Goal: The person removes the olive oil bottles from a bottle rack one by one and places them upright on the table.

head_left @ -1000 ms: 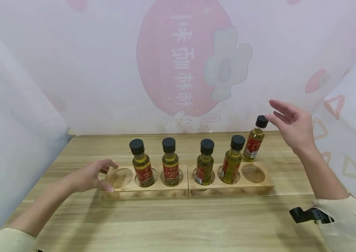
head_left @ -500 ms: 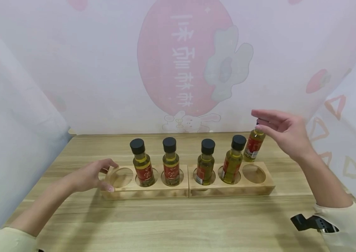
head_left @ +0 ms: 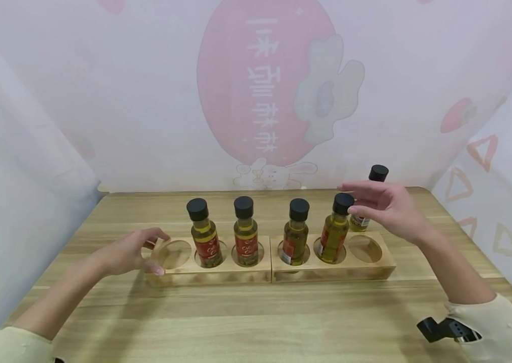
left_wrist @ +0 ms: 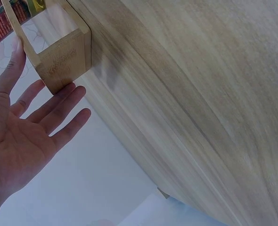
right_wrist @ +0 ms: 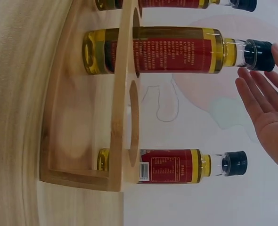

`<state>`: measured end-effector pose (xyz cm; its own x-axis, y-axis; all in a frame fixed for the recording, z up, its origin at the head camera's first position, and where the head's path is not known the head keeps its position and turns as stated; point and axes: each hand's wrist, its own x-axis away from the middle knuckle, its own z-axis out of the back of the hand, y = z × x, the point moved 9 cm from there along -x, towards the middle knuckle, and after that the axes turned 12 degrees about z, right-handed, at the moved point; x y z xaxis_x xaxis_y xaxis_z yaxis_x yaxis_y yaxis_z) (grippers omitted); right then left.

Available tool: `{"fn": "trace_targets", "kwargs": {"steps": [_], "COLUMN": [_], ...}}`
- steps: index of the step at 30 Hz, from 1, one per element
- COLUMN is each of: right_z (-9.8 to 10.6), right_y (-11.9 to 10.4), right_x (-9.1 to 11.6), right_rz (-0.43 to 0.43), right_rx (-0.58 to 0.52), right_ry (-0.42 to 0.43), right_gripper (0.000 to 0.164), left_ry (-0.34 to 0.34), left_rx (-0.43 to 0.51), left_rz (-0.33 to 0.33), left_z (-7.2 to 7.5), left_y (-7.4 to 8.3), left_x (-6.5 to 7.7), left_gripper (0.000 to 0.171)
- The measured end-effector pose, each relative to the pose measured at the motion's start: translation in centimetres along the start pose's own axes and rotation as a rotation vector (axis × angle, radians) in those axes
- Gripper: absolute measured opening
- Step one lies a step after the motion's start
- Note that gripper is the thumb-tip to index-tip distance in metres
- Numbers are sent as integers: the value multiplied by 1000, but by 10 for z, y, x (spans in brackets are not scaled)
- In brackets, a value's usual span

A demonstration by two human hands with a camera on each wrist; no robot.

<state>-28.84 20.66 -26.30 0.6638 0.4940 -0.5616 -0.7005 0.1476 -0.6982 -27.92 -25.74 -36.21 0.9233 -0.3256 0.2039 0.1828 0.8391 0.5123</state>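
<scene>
My left hand [head_left: 126,252] holds the left end of a wooden bottle rack [head_left: 219,279]. In the left wrist view its thumb lies on the top edge and its fingertips touch the other side of the corner. My right hand [head_left: 387,210] is at the black cap of the fourth olive oil bottle [head_left: 334,237], thumb by the cap, other fingers extended behind it. The right wrist view shows the thumb tip at this cap [right_wrist: 260,55]; whether it presses cannot be told. Another oil bottle [head_left: 378,173] stands behind the rack, partly hidden by my right hand.
Three more oil bottles stand in the rack: one [head_left: 206,242], another [head_left: 246,239] and a third [head_left: 295,239]. The rack is two abutting sections, with a bare hole [head_left: 365,250] at the right end and one [head_left: 174,256] at the left. A printed curtain [head_left: 147,101] hangs behind the table [head_left: 256,322].
My right hand has moved left and down, from the bottle behind the rack to the cap of the fourth bottle. My left hand and the rack have stayed put.
</scene>
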Motion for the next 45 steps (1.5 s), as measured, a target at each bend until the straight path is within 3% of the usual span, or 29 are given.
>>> {"fn": "trace_targets", "kwargs": {"steps": [10,23,33,40,45], "right_z": [-3,-8,-9,-5,-4], "right_y": [8,9,11,12,13], "right_x": [4,1,1,3,3], "right_rz": [1,44,31,-18,-30], "right_rx": [-30,-190,-181,-94,-94], "right_ry": [40,93,85,107,122], "right_gripper": [42,41,40,37,32], "left_ry": [2,4,2,-1,1], "left_rx": [-9,2,-4,-6,-5], "left_rz": [5,6,16,23,23], "left_z": [0,0,1,0,0], "left_y": [2,2,2,1,0], "left_x": [0,1,1,1,1], "left_gripper": [78,78,79,79,79]}}
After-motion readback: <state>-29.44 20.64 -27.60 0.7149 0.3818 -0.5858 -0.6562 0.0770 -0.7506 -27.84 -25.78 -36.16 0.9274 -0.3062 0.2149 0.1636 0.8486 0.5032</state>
